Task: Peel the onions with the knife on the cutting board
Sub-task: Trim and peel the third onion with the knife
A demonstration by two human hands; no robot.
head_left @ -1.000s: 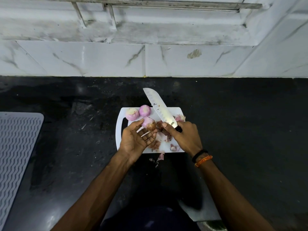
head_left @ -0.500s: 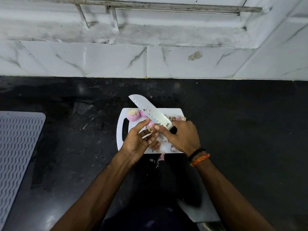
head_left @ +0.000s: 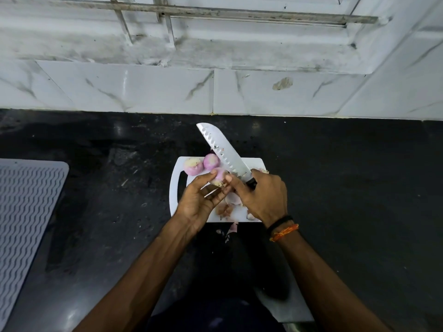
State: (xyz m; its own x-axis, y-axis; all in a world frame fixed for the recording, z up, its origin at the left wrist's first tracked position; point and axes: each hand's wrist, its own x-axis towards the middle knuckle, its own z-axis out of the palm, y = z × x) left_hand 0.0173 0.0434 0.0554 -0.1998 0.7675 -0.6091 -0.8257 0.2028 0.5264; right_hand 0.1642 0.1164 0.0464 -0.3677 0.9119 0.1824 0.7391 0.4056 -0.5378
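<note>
Head view: left hand [head_left: 200, 202] fingers cup small onion [head_left: 219, 177] above cutting board [head_left: 176, 200], near table's back edge. Right hand [head_left: 262, 198] grips knife [head_left: 226, 156] handle. Onion light, firm, slick; hold by ends.

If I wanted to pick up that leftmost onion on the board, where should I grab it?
Probably by the round sides of the leftmost onion, fingers coming down from above and from the left. It sits free at the cutting board corner; another peeled onion and the knife crowd its right.
</note>
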